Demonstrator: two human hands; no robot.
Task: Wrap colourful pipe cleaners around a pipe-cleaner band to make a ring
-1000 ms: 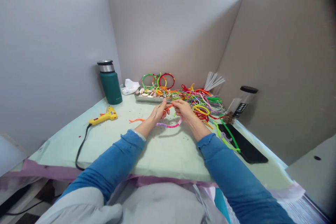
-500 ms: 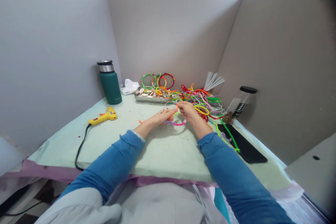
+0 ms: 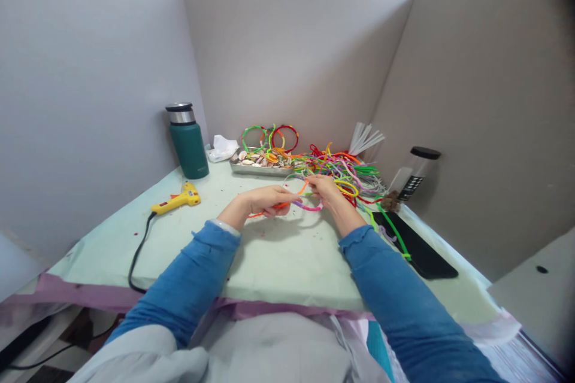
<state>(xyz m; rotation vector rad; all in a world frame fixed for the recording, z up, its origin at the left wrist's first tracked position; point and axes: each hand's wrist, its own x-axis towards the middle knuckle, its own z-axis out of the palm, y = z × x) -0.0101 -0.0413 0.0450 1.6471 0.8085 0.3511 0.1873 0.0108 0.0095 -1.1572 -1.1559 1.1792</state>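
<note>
In the head view, the left hand [image 3: 272,198] and right hand [image 3: 322,187] both pinched a fuzzy orange stem [image 3: 302,187] above the pale green cloth-covered table [image 3: 287,263]; a thin purple-and-pink curved band [image 3: 309,208] hung between them, before the shell-filled metal tray [image 3: 262,170].

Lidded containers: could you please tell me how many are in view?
2: the teal bottle beside the left panel, and the clear jar with a black lid beside the right panel.

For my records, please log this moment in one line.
left hand: holding orange strand; right hand: pinching orange strand; glue gun: lying untouched; green bottle: upright
</note>
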